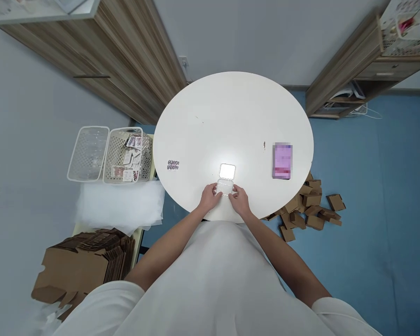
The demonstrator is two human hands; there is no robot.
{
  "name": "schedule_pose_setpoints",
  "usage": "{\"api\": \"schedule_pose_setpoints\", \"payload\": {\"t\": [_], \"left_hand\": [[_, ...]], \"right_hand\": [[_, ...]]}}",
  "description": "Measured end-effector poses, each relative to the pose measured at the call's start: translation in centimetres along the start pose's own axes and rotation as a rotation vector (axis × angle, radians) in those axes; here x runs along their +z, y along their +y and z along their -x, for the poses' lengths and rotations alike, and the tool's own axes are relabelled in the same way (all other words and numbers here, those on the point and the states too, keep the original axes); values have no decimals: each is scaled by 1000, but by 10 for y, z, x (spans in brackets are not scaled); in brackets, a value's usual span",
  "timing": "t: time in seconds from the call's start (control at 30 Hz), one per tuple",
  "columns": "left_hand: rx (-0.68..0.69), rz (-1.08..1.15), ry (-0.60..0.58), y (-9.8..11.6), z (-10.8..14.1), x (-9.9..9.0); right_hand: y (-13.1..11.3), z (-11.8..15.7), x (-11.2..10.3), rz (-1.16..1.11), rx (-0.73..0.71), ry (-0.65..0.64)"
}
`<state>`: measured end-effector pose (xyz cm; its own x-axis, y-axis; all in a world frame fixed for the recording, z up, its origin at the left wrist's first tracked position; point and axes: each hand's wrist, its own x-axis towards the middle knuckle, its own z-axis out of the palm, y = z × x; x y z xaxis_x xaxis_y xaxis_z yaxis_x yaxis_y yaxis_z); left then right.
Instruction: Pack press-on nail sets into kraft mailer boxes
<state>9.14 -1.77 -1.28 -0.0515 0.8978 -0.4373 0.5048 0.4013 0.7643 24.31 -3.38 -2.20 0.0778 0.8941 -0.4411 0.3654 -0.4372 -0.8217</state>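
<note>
A small clear plastic case (224,187) lies near the front edge of the white table, its lid (227,171) folded back and catching a bright glare. My left hand (210,198) grips the case's left side between thumb and fingers. On the opposite side, my right hand (240,199) holds the right edge the same way. Nothing can be made out inside the case. To the left lies a small card of dark purple oval pieces (172,165). A pink-purple package (282,161), its surface pixelated, rests at the right of the table.
The oval white table (231,107) fills the middle. Left of it stand a perforated white basket (107,158) with small packets and a stack of translucent sheets (121,203). Flattened cardboard boxes (73,266) are piled lower left. Small brown boxes (311,200) lie on the floor at right.
</note>
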Motion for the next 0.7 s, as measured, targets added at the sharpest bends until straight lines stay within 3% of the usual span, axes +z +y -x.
{"api": "schedule_pose_setpoints", "payload": {"t": [0.3, 0.53, 0.6, 0.7], "left_hand": [[46, -56, -60, 12, -23, 0], [131, -19, -93, -8, -12, 0], [157, -28, -114, -20, -3, -9], [194, -65, -121, -43, 7, -42]], "right_hand": [[-19, -25, 0, 95, -27, 103], [-13, -9, 4, -89, 55, 301], [-9, 4, 5, -134, 66, 364], [-7, 24, 11, -118, 30, 418]]}}
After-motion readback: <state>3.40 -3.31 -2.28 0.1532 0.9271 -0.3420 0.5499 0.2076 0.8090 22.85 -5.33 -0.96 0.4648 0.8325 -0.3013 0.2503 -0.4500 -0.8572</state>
